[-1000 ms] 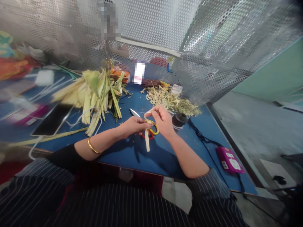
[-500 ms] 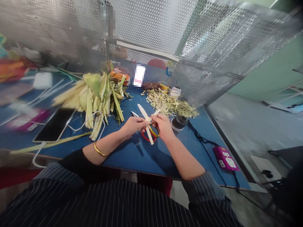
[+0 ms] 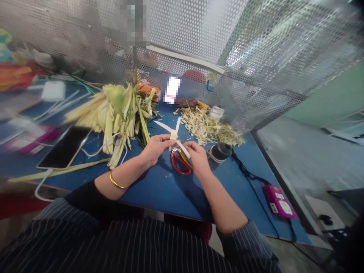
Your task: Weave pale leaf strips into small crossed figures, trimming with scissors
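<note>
Both my hands hold a pale folded leaf strip (image 3: 173, 135) above the blue table (image 3: 170, 189). My left hand (image 3: 155, 148) pinches it at the knot in its middle, and two ends stick up and out past the fingers. My right hand (image 3: 197, 157) pinches the strip's lower right end. Scissors with red and yellow handles (image 3: 179, 163) lie on the table just beneath the hands. A gold bangle (image 3: 115, 182) sits on my left wrist.
A heap of green-yellow leaves (image 3: 116, 110) lies to the left, a pile of cut scraps (image 3: 210, 129) behind. A dark phone (image 3: 65, 148) with a white cable lies at left. A black spool (image 3: 220, 151) and a pink box (image 3: 280, 197) on a black cord lie to the right. Perforated metal screens enclose the bench.
The strip went from hanging down to crossed, then to a knot with ends pointing up. My right hand dropped from above the strip to its lower end. The scissors now show fully.
</note>
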A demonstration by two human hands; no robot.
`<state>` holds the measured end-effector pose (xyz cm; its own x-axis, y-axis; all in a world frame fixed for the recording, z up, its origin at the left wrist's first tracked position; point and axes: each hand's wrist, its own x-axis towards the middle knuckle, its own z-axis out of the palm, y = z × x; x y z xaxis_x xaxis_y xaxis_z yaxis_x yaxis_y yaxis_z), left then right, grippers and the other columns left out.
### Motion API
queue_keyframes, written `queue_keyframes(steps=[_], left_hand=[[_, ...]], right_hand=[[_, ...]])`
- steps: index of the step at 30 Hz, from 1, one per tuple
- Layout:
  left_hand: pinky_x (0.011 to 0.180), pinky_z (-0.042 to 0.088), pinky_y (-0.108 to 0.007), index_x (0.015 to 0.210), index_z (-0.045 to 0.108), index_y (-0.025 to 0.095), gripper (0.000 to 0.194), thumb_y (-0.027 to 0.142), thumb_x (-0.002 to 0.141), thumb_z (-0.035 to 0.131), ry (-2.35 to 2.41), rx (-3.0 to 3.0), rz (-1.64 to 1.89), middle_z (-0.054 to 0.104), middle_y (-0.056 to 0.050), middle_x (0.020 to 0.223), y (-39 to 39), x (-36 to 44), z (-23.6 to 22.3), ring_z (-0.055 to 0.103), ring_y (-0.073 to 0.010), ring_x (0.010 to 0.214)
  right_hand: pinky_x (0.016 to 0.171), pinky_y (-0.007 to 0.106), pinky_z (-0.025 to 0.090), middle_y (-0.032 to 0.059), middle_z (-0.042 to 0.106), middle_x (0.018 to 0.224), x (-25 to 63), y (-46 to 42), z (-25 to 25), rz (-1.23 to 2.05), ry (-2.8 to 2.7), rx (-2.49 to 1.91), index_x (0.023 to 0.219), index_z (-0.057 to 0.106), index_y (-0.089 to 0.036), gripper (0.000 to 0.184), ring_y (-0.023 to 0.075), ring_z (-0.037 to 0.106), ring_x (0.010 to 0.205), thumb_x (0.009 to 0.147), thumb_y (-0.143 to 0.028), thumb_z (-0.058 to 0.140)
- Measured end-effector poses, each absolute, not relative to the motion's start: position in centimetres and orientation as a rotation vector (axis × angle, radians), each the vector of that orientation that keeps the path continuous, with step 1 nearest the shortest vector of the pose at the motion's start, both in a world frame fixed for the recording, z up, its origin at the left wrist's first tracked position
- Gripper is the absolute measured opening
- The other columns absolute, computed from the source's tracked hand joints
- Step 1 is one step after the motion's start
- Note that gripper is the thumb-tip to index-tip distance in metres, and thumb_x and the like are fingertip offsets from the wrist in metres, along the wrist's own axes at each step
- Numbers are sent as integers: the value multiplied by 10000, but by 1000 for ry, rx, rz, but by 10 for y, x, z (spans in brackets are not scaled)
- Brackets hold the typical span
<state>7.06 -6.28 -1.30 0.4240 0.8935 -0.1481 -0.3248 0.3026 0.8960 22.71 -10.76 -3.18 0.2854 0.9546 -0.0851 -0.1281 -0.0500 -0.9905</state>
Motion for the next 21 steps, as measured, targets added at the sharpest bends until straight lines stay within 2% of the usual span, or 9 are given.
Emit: queue_keyframes(steps=[2, 5, 8, 10, 13, 15, 19, 21], left_hand=[[850, 494, -290, 856, 734, 123, 173, 177, 692, 729, 714, 889, 932, 730, -77, 865, -61, 69, -11, 667, -136, 775], [846, 486, -278, 872, 736, 127, 178, 172, 700, 722, 711, 833, 959, 728, -75, 878, -61, 69, -10, 661, -130, 785], [778, 484, -245, 851, 731, 122, 158, 167, 700, 719, 704, 828, 983, 717, -67, 830, -65, 72, -13, 641, -112, 748], [655, 471, -226, 838, 721, 115, 151, 178, 702, 714, 678, 846, 960, 699, -56, 769, -68, 76, -17, 608, -100, 668], [476, 374, -211, 835, 709, 112, 166, 209, 700, 713, 651, 879, 916, 649, -27, 666, -72, 80, -22, 520, -80, 531], [449, 337, -209, 803, 707, 110, 155, 218, 692, 720, 664, 894, 912, 622, -14, 622, -73, 81, -23, 480, -71, 496], [483, 358, -204, 731, 710, 105, 132, 229, 689, 728, 726, 925, 926, 635, -26, 631, -72, 79, -18, 491, -63, 520], [474, 363, -208, 748, 718, 107, 150, 245, 690, 729, 748, 941, 929, 656, -36, 661, -70, 77, -15, 499, -67, 518]], right_hand=[[551, 213, 448, -15, 641, 651, 221, -110, -31, 1288, -794, -1214, 750, 670, -172, 179, 92, 567, 564, 654, -307, 738], [580, 222, 478, -21, 648, 669, 217, -110, -30, 1359, -625, -1100, 757, 678, -181, 221, 86, 580, 566, 596, -285, 788], [578, 228, 470, -9, 672, 716, 214, -111, -32, 1332, -681, -1151, 823, 703, -191, 260, 93, 593, 590, 607, -304, 793], [582, 233, 452, 5, 683, 736, 208, -113, -33, 1282, -829, -1230, 841, 716, -186, 247, 103, 602, 614, 643, -323, 771], [602, 249, 435, 4, 665, 678, 197, -118, -35, 1185, -990, -1268, 739, 710, -176, 170, 108, 583, 599, 685, -336, 731], [634, 267, 440, 4, 653, 655, 192, -120, -36, 1132, -1024, -1254, 684, 695, -178, 175, 119, 576, 606, 713, -350, 699], [749, 294, 439, 12, 653, 704, 191, -122, -35, 1058, -1112, -1209, 660, 685, -185, 192, 144, 574, 707, 764, -343, 649], [742, 292, 428, 5, 628, 692, 192, -124, -34, 1052, -1163, -1207, 644, 665, -191, 192, 143, 551, 704, 770, -334, 644]])
